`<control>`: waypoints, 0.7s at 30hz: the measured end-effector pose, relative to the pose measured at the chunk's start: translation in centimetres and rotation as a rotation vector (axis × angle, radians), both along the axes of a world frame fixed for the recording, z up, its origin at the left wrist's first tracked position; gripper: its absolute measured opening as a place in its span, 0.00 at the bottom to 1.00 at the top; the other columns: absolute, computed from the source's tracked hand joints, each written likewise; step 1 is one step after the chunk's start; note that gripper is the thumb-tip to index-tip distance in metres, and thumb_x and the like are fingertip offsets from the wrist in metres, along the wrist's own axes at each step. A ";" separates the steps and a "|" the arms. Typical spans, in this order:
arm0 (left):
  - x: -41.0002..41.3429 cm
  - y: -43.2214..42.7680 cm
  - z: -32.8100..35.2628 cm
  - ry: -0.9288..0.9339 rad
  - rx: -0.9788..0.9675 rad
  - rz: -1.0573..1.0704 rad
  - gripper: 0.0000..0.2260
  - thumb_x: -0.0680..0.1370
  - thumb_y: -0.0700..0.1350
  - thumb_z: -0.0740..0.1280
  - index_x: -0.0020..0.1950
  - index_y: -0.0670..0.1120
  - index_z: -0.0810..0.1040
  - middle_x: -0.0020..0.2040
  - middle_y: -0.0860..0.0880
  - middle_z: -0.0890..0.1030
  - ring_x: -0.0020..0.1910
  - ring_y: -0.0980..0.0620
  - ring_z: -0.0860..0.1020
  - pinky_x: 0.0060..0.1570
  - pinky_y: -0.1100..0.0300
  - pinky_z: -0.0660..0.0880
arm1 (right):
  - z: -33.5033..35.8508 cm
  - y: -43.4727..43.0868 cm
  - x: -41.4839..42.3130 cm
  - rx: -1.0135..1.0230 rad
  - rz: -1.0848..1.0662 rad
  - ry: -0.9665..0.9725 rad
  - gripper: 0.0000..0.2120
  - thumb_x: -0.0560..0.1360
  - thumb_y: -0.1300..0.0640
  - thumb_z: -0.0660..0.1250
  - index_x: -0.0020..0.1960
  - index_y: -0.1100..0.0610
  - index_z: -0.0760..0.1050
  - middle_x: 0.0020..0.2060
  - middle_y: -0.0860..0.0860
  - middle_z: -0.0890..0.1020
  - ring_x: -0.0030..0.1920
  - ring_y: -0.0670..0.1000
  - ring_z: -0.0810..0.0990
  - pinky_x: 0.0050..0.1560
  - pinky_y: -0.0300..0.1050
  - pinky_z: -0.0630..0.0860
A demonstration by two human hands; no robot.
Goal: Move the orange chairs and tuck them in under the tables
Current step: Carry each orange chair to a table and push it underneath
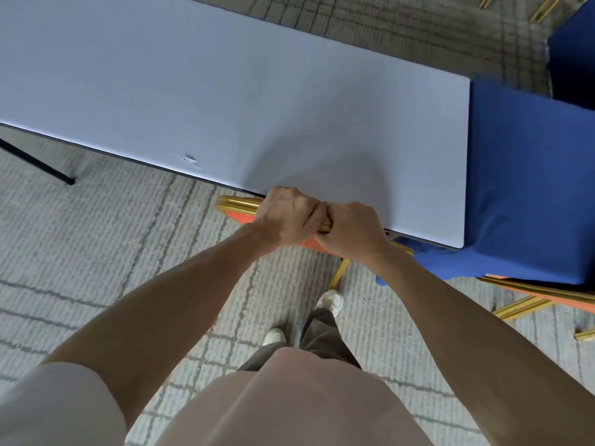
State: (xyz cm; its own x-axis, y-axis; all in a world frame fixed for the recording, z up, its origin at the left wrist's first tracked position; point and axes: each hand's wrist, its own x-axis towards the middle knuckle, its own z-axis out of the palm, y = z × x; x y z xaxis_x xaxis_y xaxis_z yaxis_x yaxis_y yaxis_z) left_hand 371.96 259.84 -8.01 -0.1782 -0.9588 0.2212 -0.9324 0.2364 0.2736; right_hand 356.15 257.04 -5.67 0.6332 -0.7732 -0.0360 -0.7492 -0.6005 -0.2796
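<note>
An orange chair (pixel 240 210) with a gold metal frame stands pushed against the near edge of the long pale table (pixel 225 91); only the top of its backrest and one gold leg show, the seat is hidden under the tabletop. My left hand (pixel 285 217) and my right hand (pixel 352 231) sit side by side, both closed over the top rail of that backrest. A second orange chair (pixel 534 294) with gold legs shows at the right, mostly hidden by blue cloth.
Blue cloth (pixel 528 188) drapes over the table's right end and the chair there. A black table leg (pixel 35 162) slants to the floor at left. More gold chair legs (pixel 547 6) lie at the top right. My feet (pixel 330 300) stand on grey patterned carpet.
</note>
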 end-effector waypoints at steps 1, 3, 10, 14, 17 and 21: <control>0.1 0.0 -0.1 0.006 -0.004 -0.013 0.21 0.78 0.50 0.50 0.32 0.44 0.74 0.28 0.45 0.78 0.27 0.39 0.71 0.28 0.57 0.63 | 0.1 -0.1 0.1 0.009 0.019 0.011 0.33 0.64 0.32 0.44 0.41 0.56 0.77 0.36 0.54 0.83 0.39 0.61 0.80 0.37 0.45 0.64; 0.3 -0.4 0.1 0.014 -0.023 -0.028 0.20 0.78 0.49 0.52 0.31 0.44 0.74 0.27 0.45 0.77 0.25 0.40 0.70 0.28 0.58 0.63 | 0.2 -0.6 0.3 0.034 0.012 0.030 0.35 0.62 0.31 0.42 0.44 0.55 0.77 0.39 0.54 0.84 0.41 0.61 0.80 0.38 0.45 0.64; 0.5 -1.1 -2.7 -0.017 0.023 -0.009 0.24 0.77 0.53 0.47 0.37 0.46 0.80 0.32 0.47 0.81 0.31 0.40 0.78 0.32 0.58 0.60 | -2.7 -1.8 0.5 0.168 -0.015 0.122 0.11 0.75 0.44 0.63 0.44 0.51 0.72 0.36 0.48 0.79 0.39 0.56 0.78 0.37 0.43 0.64; -0.3 -2.8 -3.0 -0.037 0.035 -0.015 0.26 0.78 0.54 0.45 0.39 0.47 0.80 0.35 0.47 0.82 0.32 0.42 0.77 0.32 0.57 0.62 | -2.3 -3.9 -0.4 0.236 0.003 0.149 0.14 0.73 0.38 0.63 0.42 0.48 0.70 0.36 0.46 0.76 0.38 0.53 0.74 0.39 0.44 0.66; 0.1 -2.8 -3.3 -0.059 0.052 -0.045 0.23 0.79 0.53 0.47 0.40 0.48 0.80 0.35 0.48 0.82 0.31 0.42 0.77 0.32 0.57 0.65 | -2.1 -4.1 -0.2 0.271 0.009 0.196 0.15 0.75 0.42 0.65 0.36 0.48 0.65 0.34 0.45 0.74 0.39 0.53 0.73 0.39 0.44 0.66; 0.1 -2.7 -2.8 -0.060 0.102 -0.039 0.19 0.81 0.51 0.52 0.42 0.48 0.80 0.37 0.47 0.82 0.33 0.42 0.77 0.33 0.56 0.67 | -1.5 -4.0 0.0 0.348 0.020 0.197 0.11 0.74 0.43 0.66 0.37 0.46 0.68 0.33 0.44 0.74 0.39 0.52 0.75 0.34 0.43 0.65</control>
State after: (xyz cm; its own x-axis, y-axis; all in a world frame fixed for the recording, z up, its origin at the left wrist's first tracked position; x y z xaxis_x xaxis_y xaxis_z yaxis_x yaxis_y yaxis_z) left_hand 372.04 257.10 -10.82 -0.2257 -0.9679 0.1105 -0.9385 0.2465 0.2416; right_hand 356.13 253.06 -7.21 0.6027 -0.6811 -0.4158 -0.7979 -0.5099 -0.3215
